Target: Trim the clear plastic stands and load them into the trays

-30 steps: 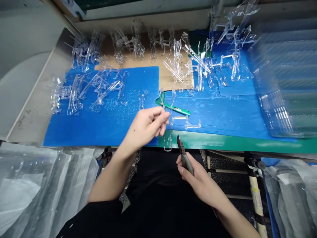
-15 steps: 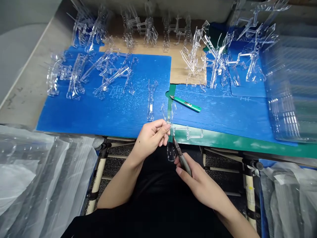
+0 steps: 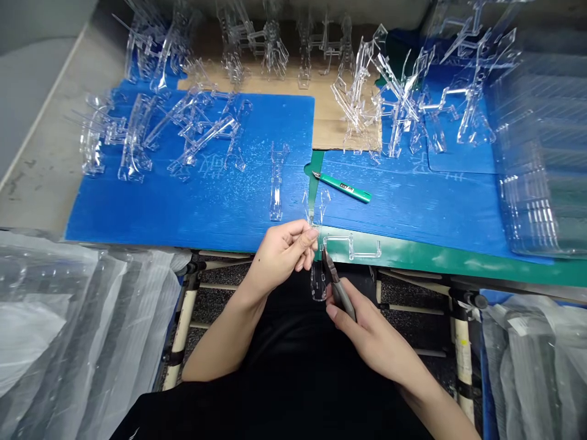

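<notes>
My left hand point(image 3: 285, 249) pinches a clear plastic part point(image 3: 318, 282) upright over the table's front edge; the fingers cover its middle. From its right side a thin clear plastic runner point(image 3: 351, 245) reaches out over the green strip. My right hand point(image 3: 362, 321) is closed round the grey handles of a pair of nippers point(image 3: 337, 284). The tips of the nippers are at the left end of the runner, beside the part; whether runner and part are still joined is too small to tell. Another clear part point(image 3: 276, 186) lies on the blue sheet beyond my left hand.
A green-handled knife point(image 3: 343, 187) lies beyond my hands. Clear plastic parts on runners point(image 3: 202, 131) are heaped at the left, the back and the right. Clear trays point(image 3: 534, 183) are stacked at far right. Plastic-wrapped bundles point(image 3: 132, 305) flank my seat.
The nippers' tips have risen slightly to the runner's end. The runner has shifted a little to the right, away from the part. My left hand keeps its hold.
</notes>
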A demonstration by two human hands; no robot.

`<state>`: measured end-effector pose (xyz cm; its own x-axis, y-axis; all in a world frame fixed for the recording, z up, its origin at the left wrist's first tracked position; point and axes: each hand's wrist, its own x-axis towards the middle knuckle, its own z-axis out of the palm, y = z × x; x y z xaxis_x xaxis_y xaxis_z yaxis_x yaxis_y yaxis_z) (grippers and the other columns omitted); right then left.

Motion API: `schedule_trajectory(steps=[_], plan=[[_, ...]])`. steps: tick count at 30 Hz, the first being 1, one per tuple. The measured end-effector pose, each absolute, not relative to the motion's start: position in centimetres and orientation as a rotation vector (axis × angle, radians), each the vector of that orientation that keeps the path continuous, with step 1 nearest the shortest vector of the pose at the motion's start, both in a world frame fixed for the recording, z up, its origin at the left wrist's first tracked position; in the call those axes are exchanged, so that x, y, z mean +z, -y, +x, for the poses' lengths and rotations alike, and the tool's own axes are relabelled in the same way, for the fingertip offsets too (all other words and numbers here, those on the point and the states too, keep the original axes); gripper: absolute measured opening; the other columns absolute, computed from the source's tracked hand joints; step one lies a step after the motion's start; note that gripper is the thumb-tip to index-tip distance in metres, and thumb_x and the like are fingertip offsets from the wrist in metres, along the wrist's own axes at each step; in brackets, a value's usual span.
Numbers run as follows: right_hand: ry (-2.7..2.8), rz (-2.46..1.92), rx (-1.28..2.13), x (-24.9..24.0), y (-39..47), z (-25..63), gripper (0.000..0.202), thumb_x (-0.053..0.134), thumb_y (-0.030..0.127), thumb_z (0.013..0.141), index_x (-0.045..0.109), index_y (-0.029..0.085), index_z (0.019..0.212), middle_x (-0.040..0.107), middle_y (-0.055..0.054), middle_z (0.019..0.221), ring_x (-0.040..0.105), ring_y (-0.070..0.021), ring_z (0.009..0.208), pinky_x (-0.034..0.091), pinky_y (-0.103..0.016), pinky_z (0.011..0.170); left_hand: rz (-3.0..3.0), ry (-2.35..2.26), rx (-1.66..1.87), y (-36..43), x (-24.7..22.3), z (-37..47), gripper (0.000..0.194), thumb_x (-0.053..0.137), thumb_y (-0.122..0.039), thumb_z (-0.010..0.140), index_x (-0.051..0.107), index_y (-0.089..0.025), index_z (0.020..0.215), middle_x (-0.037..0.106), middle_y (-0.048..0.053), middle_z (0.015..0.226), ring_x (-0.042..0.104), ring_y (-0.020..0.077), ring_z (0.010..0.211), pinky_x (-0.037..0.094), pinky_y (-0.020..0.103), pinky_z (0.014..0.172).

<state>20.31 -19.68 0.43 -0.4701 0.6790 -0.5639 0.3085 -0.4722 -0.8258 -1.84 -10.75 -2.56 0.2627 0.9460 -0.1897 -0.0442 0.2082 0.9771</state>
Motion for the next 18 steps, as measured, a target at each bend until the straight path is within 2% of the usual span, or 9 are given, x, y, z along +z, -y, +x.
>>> schedule_trajectory(steps=[13, 18], plan=[[1.387, -1.307, 2.11, -0.3, 19.4, 21.0, 0.025, 0.054, 0.05, 0.116, 0.057, 0.025, 0.113, 0.055, 0.001, 0.099, 0.051, -0.0173, 0.088, 0.047, -0.034, 0.082, 1.111, -1.054, 0.892, 11.1, -2.5, -1.1, 0.048, 0.073, -0.056, 0.107, 0.066, -0.017, 0.079, 0.064, -0.001, 0.056, 0.052, 0.007, 0.043, 0.039, 0.019, 0.046], [1.08, -1.178, 2.181, -1.2, 18.6, 21.6, 0.034, 0.062, 0.057, 0.111, 0.055, 0.023, 0.109, 0.045, 0.004, 0.083, 0.043, -0.0131, 0.071, 0.043, -0.028, 0.066, 1.113, -1.044, 0.895, 9.5, -2.2, 0.3, 0.051, 0.073, -0.06, 0.105, 0.065, -0.017, 0.079, 0.064, -0.001, 0.055, 0.05, 0.0065, 0.042, 0.038, 0.019, 0.047]])
